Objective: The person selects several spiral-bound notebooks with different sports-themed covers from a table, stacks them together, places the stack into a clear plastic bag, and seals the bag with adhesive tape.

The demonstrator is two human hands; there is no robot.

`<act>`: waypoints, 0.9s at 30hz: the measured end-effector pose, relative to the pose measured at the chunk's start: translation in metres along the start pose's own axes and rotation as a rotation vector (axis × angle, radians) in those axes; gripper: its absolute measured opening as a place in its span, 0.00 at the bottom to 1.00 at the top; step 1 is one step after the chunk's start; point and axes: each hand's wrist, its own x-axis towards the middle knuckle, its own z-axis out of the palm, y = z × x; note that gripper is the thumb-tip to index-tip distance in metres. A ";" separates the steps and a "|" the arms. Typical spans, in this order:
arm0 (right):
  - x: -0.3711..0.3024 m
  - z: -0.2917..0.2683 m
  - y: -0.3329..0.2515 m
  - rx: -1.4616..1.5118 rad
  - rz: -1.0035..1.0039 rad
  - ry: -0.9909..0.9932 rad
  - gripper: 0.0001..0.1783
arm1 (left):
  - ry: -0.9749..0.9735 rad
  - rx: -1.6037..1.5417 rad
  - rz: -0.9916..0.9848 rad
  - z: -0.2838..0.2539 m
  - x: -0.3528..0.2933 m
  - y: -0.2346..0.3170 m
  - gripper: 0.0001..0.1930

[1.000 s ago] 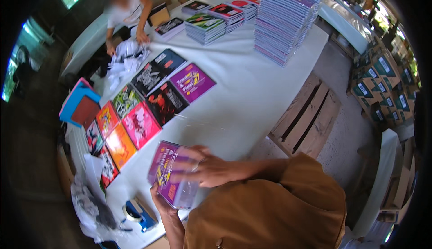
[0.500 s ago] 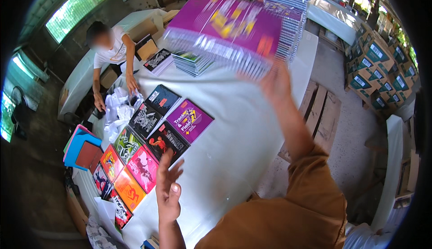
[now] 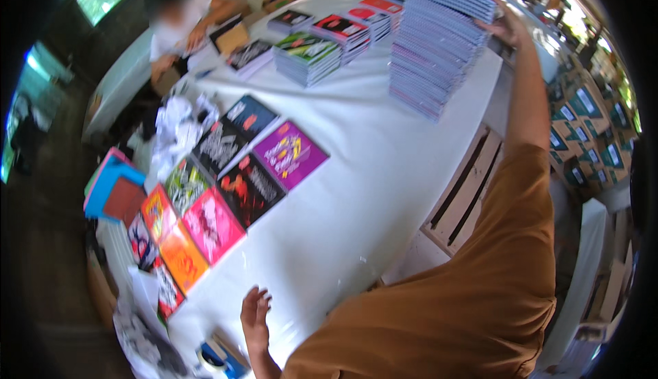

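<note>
My right hand (image 3: 506,28) reaches to the far right and grips the edge of the upper bundle in a tall stack of spiral-bound notebooks (image 3: 439,50). That upper bundle sits shifted a little to the right of those below, and its top is cut off by the picture's edge. My left hand (image 3: 256,316) hovers near the front of the table, empty, with its fingers loosely bent and apart. Left of it lie notebooks in rows, among them a purple one (image 3: 290,154), a black one (image 3: 251,191), a pink one (image 3: 211,225) and an orange one (image 3: 183,257).
Shorter notebook piles, one green-topped (image 3: 307,57), stand along the table's far side. Across the table a person (image 3: 179,33) works beside crumpled white paper (image 3: 179,129). Blue folders (image 3: 110,186) lie at the left edge. Cartons (image 3: 589,129) and a wooden pallet (image 3: 466,187) are at right.
My right hand has carried the purple-covered notebook bundle up and right to the tall stack. My left hand has dropped back toward me. The person opposite has drawn their hands away from the crumpled paper.
</note>
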 end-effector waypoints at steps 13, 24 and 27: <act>-0.455 0.256 0.299 -0.708 -0.181 -1.303 0.35 | 0.523 1.156 -0.141 -0.020 -0.013 -0.136 0.37; -0.428 0.201 0.349 -1.477 -0.440 -0.657 0.33 | 0.598 1.180 -0.085 -0.043 -0.006 -0.158 0.38; -0.430 0.205 0.358 -1.564 -0.447 -0.632 0.34 | 0.594 1.169 -0.089 -0.041 -0.006 -0.150 0.38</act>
